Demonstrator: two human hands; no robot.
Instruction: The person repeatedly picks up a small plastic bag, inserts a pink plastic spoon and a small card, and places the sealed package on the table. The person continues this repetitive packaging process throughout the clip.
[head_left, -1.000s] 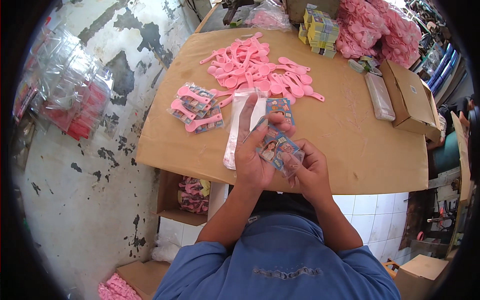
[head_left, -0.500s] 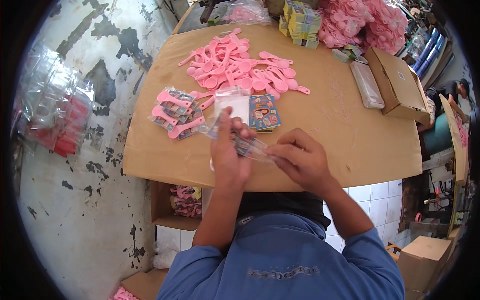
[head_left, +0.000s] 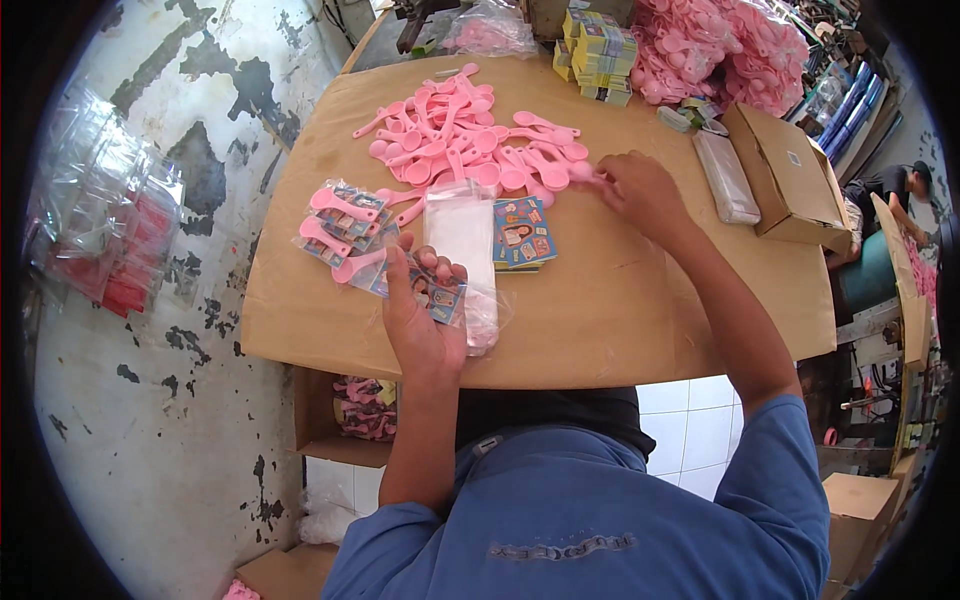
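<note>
My left hand [head_left: 420, 315] holds a clear plastic bag with a printed picture card inside [head_left: 440, 298], just above the near part of the brown cardboard tabletop [head_left: 620, 320]. My right hand [head_left: 640, 190] reaches to the right edge of a loose pile of pink plastic spoons [head_left: 470, 150], fingertips touching one spoon. A stack of clear empty bags [head_left: 460, 225] lies between my hands, with a small stack of picture cards [head_left: 522, 232] beside it. A heap of filled bags holding pink spoons and cards [head_left: 345, 225] lies left of my left hand.
A brown carton [head_left: 790, 180] and a clear bag bundle [head_left: 726, 178] sit at the right. Stacked card packs [head_left: 595, 50] and a mound of pink spoons [head_left: 720, 45] lie at the far edge. Bagged goods [head_left: 110, 240] rest on the floor left. Another person [head_left: 895, 190] is at far right.
My right hand has left the bag and reached forward to the spoon pile. My left hand keeps the bag with the card, now lower left.
</note>
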